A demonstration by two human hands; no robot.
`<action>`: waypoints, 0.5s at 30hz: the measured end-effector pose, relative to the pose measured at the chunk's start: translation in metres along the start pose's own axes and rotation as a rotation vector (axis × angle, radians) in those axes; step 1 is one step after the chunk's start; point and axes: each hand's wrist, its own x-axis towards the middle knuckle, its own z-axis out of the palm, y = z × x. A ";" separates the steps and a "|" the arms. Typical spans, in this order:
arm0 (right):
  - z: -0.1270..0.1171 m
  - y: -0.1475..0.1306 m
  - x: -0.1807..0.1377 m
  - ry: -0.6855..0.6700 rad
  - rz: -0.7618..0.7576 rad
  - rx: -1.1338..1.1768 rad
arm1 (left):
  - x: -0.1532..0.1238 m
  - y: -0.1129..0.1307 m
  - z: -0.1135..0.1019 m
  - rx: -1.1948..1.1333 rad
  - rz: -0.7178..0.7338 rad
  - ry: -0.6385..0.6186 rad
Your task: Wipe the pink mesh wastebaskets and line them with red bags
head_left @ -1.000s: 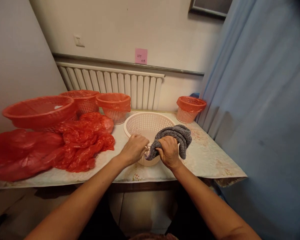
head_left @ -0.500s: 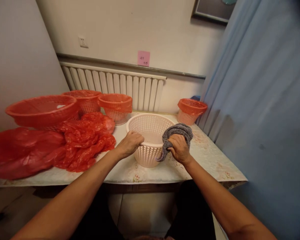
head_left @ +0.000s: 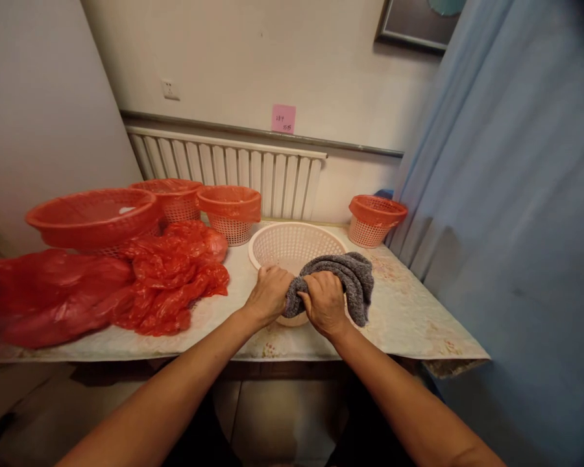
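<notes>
A white plastic basket (head_left: 296, 237) with latticed walls stands upright on the table in front of me. My left hand (head_left: 270, 295) is closed on its near rim, left of centre. A bunched grey cloth (head_left: 353, 275) is gripped in my right hand (head_left: 326, 301). That hand presses the cloth against the near rim, right beside my left fingers. Part of the cloth hangs over the basket's right side, hiding much of the front wall and rim.
Crumpled red plastic bags (head_left: 170, 279) lie at the left. Behind them stand a wide basket (head_left: 92, 220) and smaller baskets (head_left: 231, 220), lined with red bags. Another lined basket (head_left: 372, 224) is at the back right, next to a blue curtain (head_left: 506, 194). A radiator (head_left: 243, 165) runs behind the table.
My right hand has moved left with the cloth, from the basket's right side to its near rim, close to my left hand. My left hand stays on the rim.
</notes>
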 end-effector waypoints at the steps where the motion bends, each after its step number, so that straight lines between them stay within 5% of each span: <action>1: -0.002 -0.003 0.001 -0.020 -0.016 -0.002 | 0.000 -0.002 0.001 -0.011 0.001 0.005; 6: -0.006 0.010 0.002 -0.030 -0.104 0.024 | -0.003 -0.036 0.004 -0.041 0.077 0.044; 11: 0.001 0.061 -0.004 0.070 -0.230 0.151 | -0.003 -0.072 0.001 -0.152 0.141 0.009; 15: 0.005 0.088 -0.009 0.128 -0.212 0.203 | 0.003 -0.070 -0.005 -0.181 0.096 0.000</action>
